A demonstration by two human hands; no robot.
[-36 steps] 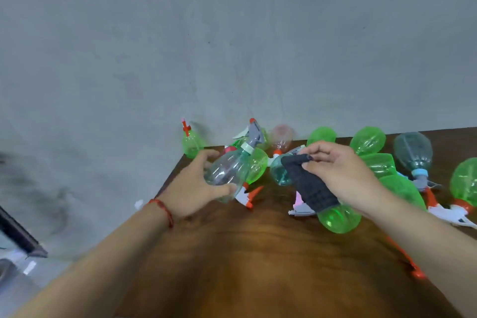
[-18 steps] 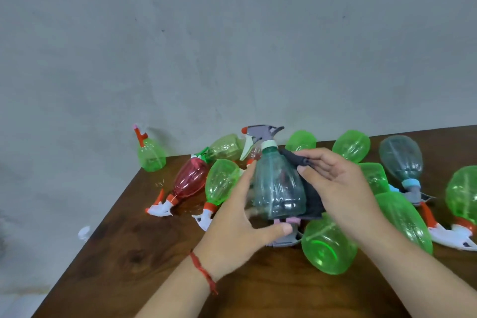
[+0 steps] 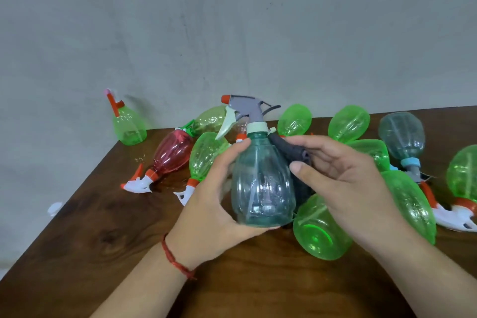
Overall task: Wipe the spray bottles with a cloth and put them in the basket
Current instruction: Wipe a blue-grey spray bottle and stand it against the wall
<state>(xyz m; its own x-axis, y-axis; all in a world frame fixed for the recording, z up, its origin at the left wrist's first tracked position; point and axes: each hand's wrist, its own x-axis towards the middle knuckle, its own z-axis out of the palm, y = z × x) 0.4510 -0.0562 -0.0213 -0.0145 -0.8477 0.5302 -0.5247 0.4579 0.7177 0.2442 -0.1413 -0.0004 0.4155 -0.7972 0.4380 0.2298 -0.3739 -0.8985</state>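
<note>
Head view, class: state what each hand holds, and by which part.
Left hand grips the teal spray bottle round its body. Right hand pinches the dark cloth against the bottle's side.

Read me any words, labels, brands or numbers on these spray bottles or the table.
None can be read.
On the teal bottle in the left hand: faint marks on its body, too blurred to read, perhaps only glare.
On the green bottles, red bottle, dark cloth and table: no text visible.
</note>
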